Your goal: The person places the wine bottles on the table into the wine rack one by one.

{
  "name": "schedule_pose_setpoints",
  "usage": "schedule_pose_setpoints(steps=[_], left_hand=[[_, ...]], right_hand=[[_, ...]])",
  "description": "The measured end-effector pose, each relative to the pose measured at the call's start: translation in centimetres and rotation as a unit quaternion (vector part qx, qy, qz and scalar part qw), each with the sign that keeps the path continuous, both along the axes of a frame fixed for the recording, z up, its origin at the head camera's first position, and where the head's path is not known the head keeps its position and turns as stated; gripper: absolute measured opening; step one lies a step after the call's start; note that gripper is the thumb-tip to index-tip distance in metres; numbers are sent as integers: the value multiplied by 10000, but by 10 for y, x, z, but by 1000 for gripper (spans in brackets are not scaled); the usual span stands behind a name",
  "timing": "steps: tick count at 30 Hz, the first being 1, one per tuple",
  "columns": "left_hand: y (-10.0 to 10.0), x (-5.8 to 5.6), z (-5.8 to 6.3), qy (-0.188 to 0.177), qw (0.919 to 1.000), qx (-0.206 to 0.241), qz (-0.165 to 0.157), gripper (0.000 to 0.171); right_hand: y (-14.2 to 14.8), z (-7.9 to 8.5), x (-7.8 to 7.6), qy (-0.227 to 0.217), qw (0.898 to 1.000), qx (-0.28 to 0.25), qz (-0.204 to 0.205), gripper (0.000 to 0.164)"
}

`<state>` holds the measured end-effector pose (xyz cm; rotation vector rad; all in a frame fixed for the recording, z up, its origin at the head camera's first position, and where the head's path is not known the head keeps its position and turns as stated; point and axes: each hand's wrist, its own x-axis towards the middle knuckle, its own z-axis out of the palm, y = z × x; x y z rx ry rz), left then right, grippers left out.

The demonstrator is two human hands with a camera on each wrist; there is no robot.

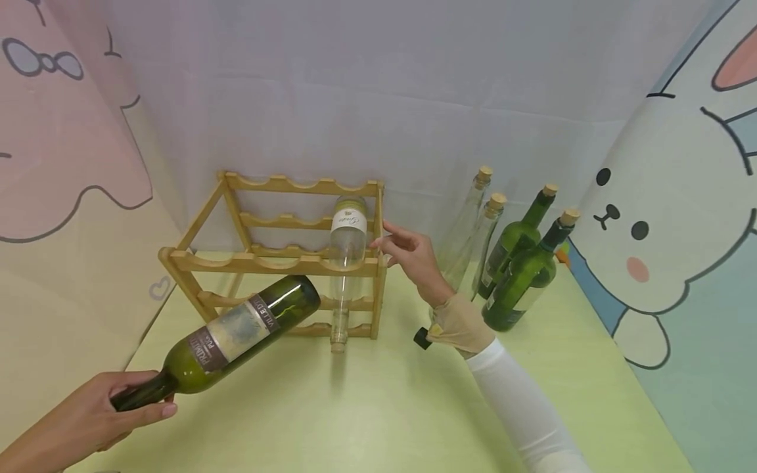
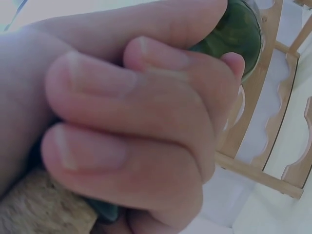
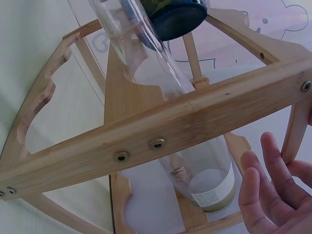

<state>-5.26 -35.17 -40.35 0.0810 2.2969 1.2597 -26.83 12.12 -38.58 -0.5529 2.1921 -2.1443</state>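
My left hand [image 1: 109, 410] grips a green wine bottle [image 1: 236, 335] by its dark neck, base tilted up to the right in front of the wooden wine rack [image 1: 272, 264]. In the left wrist view, curled fingers [image 2: 141, 112] wrap the neck, and the cork [image 2: 44, 207] shows beside them. My right hand [image 1: 416, 259] holds the rack's right side between thumb and index finger; its other fingers [image 3: 273, 185] are loosely bent. In the rack's right end lies a clear bottle [image 1: 347, 246] with a white label, its corked neck towards me.
Right of the rack stand two clear corked bottles [image 1: 463, 223] [image 1: 481, 243] and two green corked bottles [image 1: 514, 243] [image 1: 523, 282], close together. A pale green table [image 1: 367, 407] lies beneath. Cloth printed with cartoon animals [image 1: 650, 230] hangs around it.
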Motion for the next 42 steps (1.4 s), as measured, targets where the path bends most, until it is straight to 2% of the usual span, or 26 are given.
schedule_pose_setpoints(steps=[10, 13, 19, 22, 30, 36, 42], left_hand=[[2, 6, 1, 157, 9986, -491, 100, 46], [2, 6, -1, 144, 9985, -510, 117, 44], [-2, 5, -9, -88, 9995, -224, 180, 34], [-2, 5, -12, -36, 9996, -213, 194, 33], [7, 9, -8, 6, 9989, -376, 276, 35], [21, 16, -2, 205, 9950, -906, 359, 46], [41, 21, -4, 118, 9899, -1286, 580, 59]], right_hand=[[0, -2, 1, -9, 10000, -58, -66, 49], [0, -3, 1, -21, 9999, -102, -79, 50], [1, -5, 1, -33, 9999, -136, -68, 50], [1, -5, 1, -43, 9999, -133, -63, 50], [0, -4, 3, -54, 9998, -160, -54, 50], [-1, -5, 2, -43, 9998, -187, -24, 50], [-2, -4, 2, 81, 9998, -153, -12, 50]])
